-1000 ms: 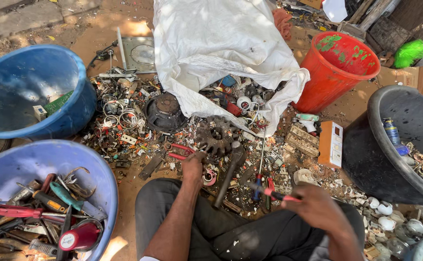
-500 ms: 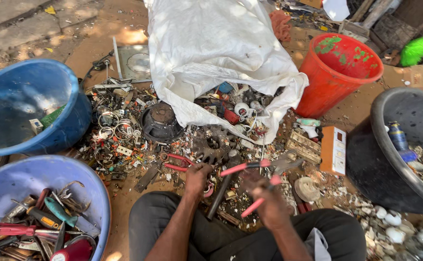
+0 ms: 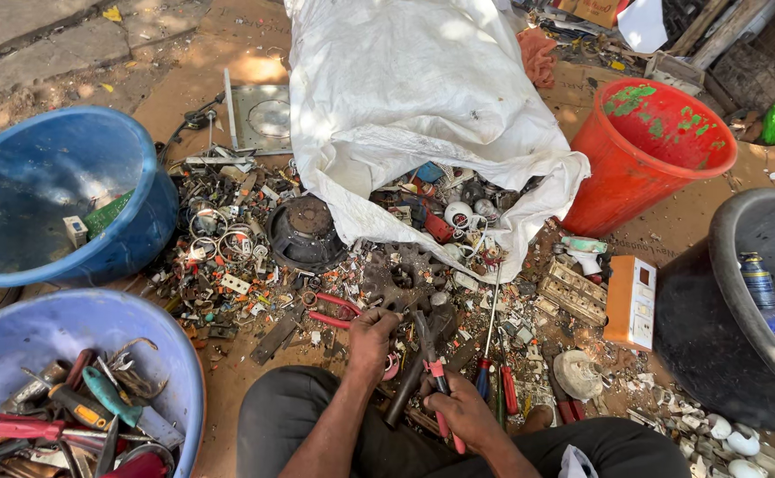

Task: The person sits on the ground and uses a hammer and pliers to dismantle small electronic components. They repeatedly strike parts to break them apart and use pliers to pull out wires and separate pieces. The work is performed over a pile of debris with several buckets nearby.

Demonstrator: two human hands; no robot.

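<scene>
Scrap pile on the ground, seen from above. We note the right hand [image 3: 465,409] clenched around the red handles of a pair of pliers [image 3: 431,372], tips pointing away from the body into the litter. The left hand [image 3: 371,336] rests on the scrap just beside them, fingers curled over small parts — whether it grips anything we cannot tell. Near it lies a second pair of red-handled pliers [image 3: 334,312]. Also present: a dark gear [image 3: 402,276], a white sack [image 3: 423,115] spilling parts, a red bucket [image 3: 648,150], two blue basins [image 3: 60,195] — the nearer holding tools.
</scene>
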